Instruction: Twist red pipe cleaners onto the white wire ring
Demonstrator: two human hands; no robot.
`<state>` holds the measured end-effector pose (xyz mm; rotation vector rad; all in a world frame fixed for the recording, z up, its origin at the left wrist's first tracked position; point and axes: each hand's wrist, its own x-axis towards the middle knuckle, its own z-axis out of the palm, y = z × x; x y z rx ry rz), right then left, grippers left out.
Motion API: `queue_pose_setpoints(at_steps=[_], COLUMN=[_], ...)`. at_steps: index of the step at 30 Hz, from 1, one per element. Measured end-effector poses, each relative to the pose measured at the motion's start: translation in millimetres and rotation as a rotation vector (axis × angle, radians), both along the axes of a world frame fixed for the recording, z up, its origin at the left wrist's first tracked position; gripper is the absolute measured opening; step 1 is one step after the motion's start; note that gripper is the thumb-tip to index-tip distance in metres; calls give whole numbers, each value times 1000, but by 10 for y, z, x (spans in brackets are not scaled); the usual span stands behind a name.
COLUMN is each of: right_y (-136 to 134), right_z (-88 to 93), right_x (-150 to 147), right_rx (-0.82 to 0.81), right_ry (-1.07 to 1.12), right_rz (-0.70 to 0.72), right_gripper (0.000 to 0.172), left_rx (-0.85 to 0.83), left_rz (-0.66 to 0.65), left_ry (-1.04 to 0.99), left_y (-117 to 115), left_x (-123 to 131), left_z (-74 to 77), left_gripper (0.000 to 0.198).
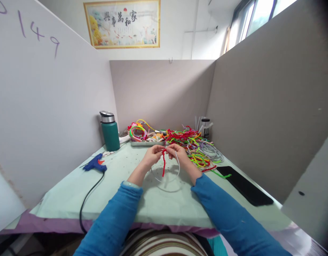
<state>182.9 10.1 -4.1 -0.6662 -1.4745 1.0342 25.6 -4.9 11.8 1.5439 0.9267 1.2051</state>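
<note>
Above the middle of the table, my left hand (pixel 153 155) and my right hand (pixel 177 153) meet with fingertips pinched close together. Between them is a red pipe cleaner (pixel 163 165), its loose end hanging straight down. A thin white hoop (pixel 179 167), like a headband or ring of tubing, loops below both hands, and the red piece meets it at its top. Both hands are closed on this join; the fingers hide exactly how the red piece sits on the hoop.
Behind my hands lie a metal tray (pixel 146 144) of craft pieces and a heap of coloured pipe cleaners (pixel 184 137). A blue glue gun (pixel 96 163) with a black cord and a green bottle (pixel 110 135) are left. A black phone-like slab (pixel 246 186) lies right. Grey partitions (pixel 164 92) surround the table.
</note>
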Motion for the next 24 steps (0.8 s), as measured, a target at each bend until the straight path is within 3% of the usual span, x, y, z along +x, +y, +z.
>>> queue_pose_setpoints(at_steps=[8, 24], right_y=[7, 11], right_z=[-7, -1], right_x=[-6, -9], right_rx=[-25, -59], right_ry=[27, -5], right_rz=[14, -35], right_gripper=[22, 24], left_rx=[211, 401], left_rz=[60, 111], left_ry=[97, 215], left_y=[86, 229], left_x=[6, -8], left_z=[-75, -206], left_gripper=[33, 26])
